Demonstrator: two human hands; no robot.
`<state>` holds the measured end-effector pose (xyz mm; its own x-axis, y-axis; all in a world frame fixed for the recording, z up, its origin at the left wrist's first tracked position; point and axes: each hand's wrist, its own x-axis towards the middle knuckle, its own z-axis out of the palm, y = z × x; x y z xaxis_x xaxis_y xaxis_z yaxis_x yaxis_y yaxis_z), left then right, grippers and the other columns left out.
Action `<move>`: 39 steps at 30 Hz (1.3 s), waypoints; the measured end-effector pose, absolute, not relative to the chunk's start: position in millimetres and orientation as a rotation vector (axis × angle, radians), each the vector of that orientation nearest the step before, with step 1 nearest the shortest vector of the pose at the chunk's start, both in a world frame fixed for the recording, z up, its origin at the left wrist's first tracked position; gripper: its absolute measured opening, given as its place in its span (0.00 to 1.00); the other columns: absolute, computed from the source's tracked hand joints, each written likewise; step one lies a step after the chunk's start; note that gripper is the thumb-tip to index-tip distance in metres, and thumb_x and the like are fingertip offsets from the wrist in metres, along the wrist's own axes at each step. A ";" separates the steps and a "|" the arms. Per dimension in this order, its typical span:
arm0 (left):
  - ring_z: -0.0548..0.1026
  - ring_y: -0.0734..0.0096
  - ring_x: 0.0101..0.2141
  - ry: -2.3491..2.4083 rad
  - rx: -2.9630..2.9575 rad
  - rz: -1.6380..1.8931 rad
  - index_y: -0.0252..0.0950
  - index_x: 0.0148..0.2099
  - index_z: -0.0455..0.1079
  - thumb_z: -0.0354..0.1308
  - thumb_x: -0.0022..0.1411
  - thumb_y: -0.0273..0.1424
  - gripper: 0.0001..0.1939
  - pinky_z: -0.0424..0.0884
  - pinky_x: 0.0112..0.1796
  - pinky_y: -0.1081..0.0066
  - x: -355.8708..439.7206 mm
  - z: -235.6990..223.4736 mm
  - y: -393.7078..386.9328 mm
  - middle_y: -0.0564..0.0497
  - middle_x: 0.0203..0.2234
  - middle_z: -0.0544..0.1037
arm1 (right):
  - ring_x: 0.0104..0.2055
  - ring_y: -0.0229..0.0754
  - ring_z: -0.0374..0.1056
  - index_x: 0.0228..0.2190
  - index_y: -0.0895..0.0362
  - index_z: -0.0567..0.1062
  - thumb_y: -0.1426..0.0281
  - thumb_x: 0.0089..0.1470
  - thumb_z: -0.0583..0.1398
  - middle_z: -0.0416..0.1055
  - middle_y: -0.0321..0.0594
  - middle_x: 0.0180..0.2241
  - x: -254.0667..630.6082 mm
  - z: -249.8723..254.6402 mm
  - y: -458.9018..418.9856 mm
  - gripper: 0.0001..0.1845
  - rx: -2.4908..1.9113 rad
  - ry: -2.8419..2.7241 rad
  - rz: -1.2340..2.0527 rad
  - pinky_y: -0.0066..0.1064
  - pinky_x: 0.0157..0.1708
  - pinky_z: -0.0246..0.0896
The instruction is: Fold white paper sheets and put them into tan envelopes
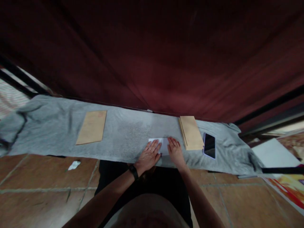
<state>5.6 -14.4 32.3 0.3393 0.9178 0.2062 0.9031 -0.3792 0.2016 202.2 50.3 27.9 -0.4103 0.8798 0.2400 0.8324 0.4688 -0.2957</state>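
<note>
A small white sheet of paper (163, 148) lies on the grey cloth near its front edge, partly covered by my hands. My left hand (149, 155) rests flat on the paper's left part, fingers stretched out and a dark band round the wrist. On the paper's right edge lies my right hand (175, 152), its fingers extended and fairly close together. Just right of that hand is a stack of brown envelopes (193, 133), slightly fanned. Another brown envelope (92, 127) lies flat, well to the left of my hands.
The grey cloth (125, 126) covers a long narrow surface. A phone (209, 145) with a dark screen lies right of the stack. Behind rises a dark red fabric wall (152, 63). Below are floor tiles (47, 174) with a crumpled white scrap (74, 165). A white panel (275, 153) stands at right.
</note>
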 end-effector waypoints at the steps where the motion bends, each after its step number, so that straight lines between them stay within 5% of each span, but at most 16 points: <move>1: 0.52 0.61 0.68 1.726 2.527 0.454 0.33 0.70 0.55 0.43 0.73 0.40 0.28 0.46 0.67 0.56 4.8 31.8 -14.3 0.41 0.68 0.59 | 0.63 0.48 0.60 0.62 0.58 0.64 0.72 0.66 0.48 0.66 0.49 0.61 198.7 31.7 57.7 0.25 -1.415 -2.402 0.204 0.46 0.64 0.49; 9: 0.57 0.57 0.67 1.898 2.344 0.581 0.30 0.70 0.54 0.45 0.72 0.37 0.28 0.55 0.65 0.55 -24.0 26.6 -21.1 0.38 0.66 0.61 | 0.50 0.46 0.70 0.44 0.53 0.78 0.80 0.55 0.55 0.75 0.44 0.45 190.4 54.6 91.6 0.19 -1.384 -2.490 0.431 0.38 0.54 0.62; 14: 0.54 0.58 0.68 1.905 2.056 0.951 0.36 0.74 0.39 0.48 0.71 0.36 0.35 0.60 0.63 0.56 -39.3 48.2 -14.7 0.40 0.70 0.52 | 0.40 0.41 0.73 0.36 0.53 0.77 0.77 0.59 0.54 0.74 0.38 0.37 196.0 84.2 97.1 0.12 -1.208 -2.239 0.584 0.31 0.43 0.67; 17: 0.51 0.57 0.69 1.884 1.902 1.209 0.38 0.74 0.36 0.48 0.70 0.32 0.36 0.57 0.64 0.52 -43.9 70.3 -6.4 0.41 0.71 0.50 | 0.45 0.44 0.72 0.38 0.53 0.76 0.73 0.61 0.55 0.74 0.41 0.39 199.3 95.4 89.1 0.10 -1.079 -2.098 0.522 0.35 0.47 0.67; 20: 0.55 0.60 0.67 1.765 1.931 1.267 0.40 0.72 0.48 0.43 0.69 0.26 0.31 0.57 0.65 0.53 -46.9 81.5 -2.6 0.44 0.69 0.57 | 0.50 0.46 0.70 0.39 0.52 0.76 0.75 0.61 0.53 0.74 0.43 0.43 201.7 84.4 69.6 0.12 -1.048 -2.091 0.464 0.40 0.53 0.66; 23: 0.61 0.64 0.65 1.662 2.068 1.131 0.40 0.69 0.56 0.41 0.69 0.24 0.28 0.60 0.64 0.57 -41.6 74.4 -5.1 0.46 0.66 0.63 | 0.54 0.45 0.68 0.40 0.53 0.76 0.79 0.58 0.52 0.75 0.43 0.45 205.5 56.7 44.0 0.16 -1.042 -2.178 0.503 0.42 0.57 0.64; 27: 0.56 0.59 0.67 1.687 2.312 0.794 0.34 0.70 0.55 0.45 0.70 0.29 0.27 0.58 0.64 0.55 -15.1 49.4 -8.2 0.42 0.67 0.60 | 0.58 0.45 0.66 0.47 0.53 0.75 0.80 0.53 0.52 0.73 0.44 0.51 210.9 30.3 19.5 0.23 -1.079 -2.259 0.524 0.50 0.65 0.53; 33: 0.54 0.59 0.68 1.829 2.467 0.518 0.28 0.69 0.54 0.43 0.72 0.32 0.27 0.52 0.66 0.53 20.9 20.4 1.4 0.39 0.67 0.59 | 0.67 0.44 0.56 0.63 0.58 0.63 0.72 0.65 0.47 0.63 0.47 0.63 185.8 33.1 26.4 0.27 -1.207 -2.346 0.375 0.48 0.65 0.51; 39: 0.53 0.60 0.68 1.950 2.458 0.544 0.28 0.70 0.54 0.45 0.70 0.31 0.28 0.51 0.66 0.55 -1.6 17.6 -4.0 0.40 0.68 0.58 | 0.70 0.52 0.50 0.65 0.58 0.60 0.67 0.67 0.50 0.56 0.51 0.67 160.0 19.9 32.4 0.27 -1.438 -2.417 0.065 0.51 0.65 0.47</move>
